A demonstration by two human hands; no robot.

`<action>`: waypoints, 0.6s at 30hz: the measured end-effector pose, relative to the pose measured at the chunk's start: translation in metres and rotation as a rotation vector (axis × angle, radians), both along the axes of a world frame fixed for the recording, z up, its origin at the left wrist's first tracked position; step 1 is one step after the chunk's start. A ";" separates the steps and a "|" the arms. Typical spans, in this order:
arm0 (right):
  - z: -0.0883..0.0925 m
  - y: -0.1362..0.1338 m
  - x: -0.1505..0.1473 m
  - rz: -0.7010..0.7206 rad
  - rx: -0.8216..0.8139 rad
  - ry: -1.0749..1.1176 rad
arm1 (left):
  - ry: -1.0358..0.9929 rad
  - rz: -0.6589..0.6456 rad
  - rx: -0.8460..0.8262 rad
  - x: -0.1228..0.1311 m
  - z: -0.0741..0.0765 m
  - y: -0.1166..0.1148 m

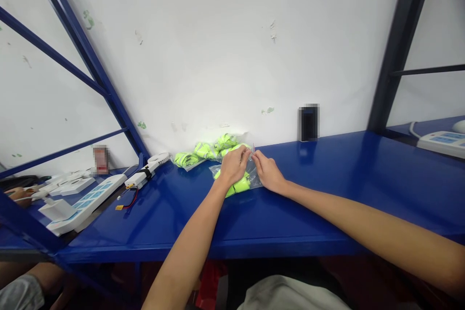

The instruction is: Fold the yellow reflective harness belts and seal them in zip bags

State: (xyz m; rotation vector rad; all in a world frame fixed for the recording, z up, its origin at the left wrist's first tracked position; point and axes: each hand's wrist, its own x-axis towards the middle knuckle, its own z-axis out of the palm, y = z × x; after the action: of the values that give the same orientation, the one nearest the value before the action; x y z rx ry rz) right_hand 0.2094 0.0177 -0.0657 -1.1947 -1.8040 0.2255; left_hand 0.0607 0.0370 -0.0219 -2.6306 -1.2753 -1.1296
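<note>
A clear plastic bag with a folded fluorescent yellow-green item inside lies on the blue table. Both hands pinch its upper edge, fingertips a short way apart. My left hand is closed on the edge and partly covers the bright item. My right hand is closed on the same edge from the right. Just behind the hands, several more clear bags hold rolled yellow-green items with pale stripes, against the wall. What exactly the yellow-green items are, I cannot make out.
On the blue table, a dark upright box stands by the wall. Leftward lie a small white fan, a white battery pack with wires and a power strip. Blue frame posts rise at the left; a person's leg shows below.
</note>
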 end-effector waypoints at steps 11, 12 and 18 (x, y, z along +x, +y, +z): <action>0.008 0.005 0.013 0.209 -0.069 0.208 | 0.002 0.031 0.026 0.001 -0.001 0.001; 0.009 0.006 0.016 0.248 -0.123 0.263 | 0.006 0.032 0.027 0.000 -0.001 0.002; 0.012 0.008 0.031 0.469 -0.537 0.413 | 0.110 0.039 0.048 -0.010 0.000 0.006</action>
State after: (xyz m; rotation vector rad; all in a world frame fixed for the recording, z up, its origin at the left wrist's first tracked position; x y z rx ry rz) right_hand 0.2406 0.0259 -0.0535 -0.9524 -1.6672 1.1984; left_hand 0.0509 0.0433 -0.0219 -2.5821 -1.2564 -0.9827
